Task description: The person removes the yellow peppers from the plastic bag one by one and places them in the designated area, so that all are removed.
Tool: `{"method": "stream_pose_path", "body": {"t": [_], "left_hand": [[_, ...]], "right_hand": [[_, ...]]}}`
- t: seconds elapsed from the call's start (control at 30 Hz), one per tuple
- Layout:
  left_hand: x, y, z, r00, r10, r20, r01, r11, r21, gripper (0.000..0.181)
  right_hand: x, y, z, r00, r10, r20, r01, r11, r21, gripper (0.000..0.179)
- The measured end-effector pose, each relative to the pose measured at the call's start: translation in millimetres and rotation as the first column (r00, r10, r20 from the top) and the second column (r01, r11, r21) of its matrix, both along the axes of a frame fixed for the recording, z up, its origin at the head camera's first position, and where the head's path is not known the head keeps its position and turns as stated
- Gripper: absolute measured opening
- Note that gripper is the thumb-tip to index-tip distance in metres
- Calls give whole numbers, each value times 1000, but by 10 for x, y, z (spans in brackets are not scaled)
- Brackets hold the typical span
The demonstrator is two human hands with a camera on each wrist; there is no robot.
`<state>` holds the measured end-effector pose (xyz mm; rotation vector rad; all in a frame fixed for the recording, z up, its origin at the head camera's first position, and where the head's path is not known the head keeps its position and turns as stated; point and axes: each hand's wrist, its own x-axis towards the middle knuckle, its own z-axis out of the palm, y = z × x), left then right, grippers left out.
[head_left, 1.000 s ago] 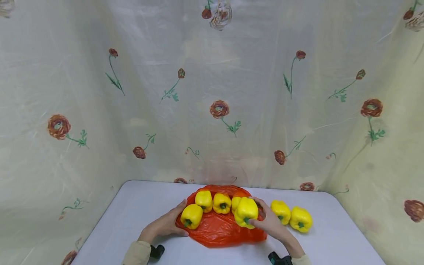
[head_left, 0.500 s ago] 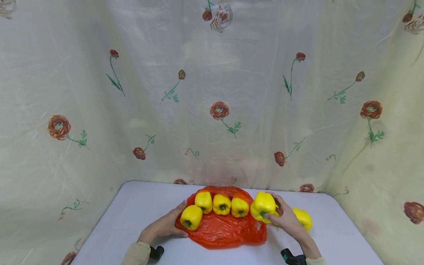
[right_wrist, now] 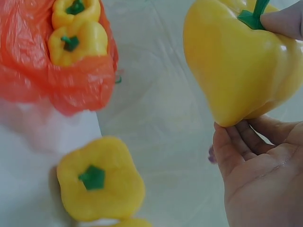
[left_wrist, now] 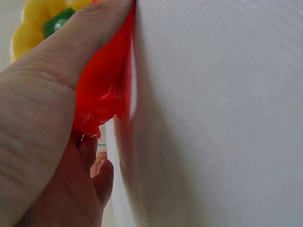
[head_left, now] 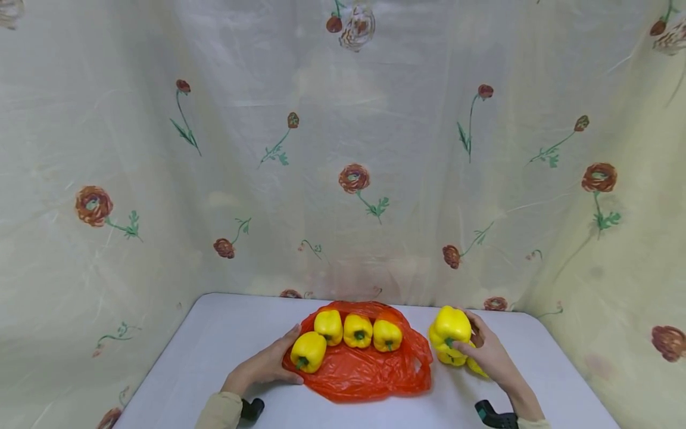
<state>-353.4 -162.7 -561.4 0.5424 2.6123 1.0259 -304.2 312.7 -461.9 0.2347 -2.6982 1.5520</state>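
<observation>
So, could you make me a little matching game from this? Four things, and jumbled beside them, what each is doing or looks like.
1. Left hand
2. Right hand
3. Bag
4. Backdrop

A. holding a yellow pepper
B. printed with flowers
C. at the bag's side
D. red, crinkled plastic

Pairs: 1-C, 2-A, 3-D, 4-B
</observation>
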Motion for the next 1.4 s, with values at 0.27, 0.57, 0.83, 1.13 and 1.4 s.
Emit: {"method": "stream_pose_path", "body": {"t": [0.27, 0.57, 0.83, 1.13, 1.4], "left_hand": [[-6, 1, -18, 1000, 15, 11, -15, 1000, -4, 116], [2, 0, -17, 1000, 21, 17, -21, 1000, -1, 117], [2, -18, 8, 1000, 13, 6, -13, 1000, 4, 116], [13, 7, 18, 999, 24, 30, -24, 1000, 2, 117], [12, 17, 3, 999, 25, 21, -25, 1000, -4, 117]], "right_hand": [[35, 240, 32, 999, -46, -9, 47, 998, 35, 79], [83, 552, -9, 994, -109, 21, 107, 990, 90, 82], [119, 812, -67, 985, -163, 60, 161, 986, 37, 80], [154, 1091, -136, 957, -238, 163, 245, 969, -23, 82], [159, 1279, -199, 936, -288, 200, 301, 953, -37, 80]]}}
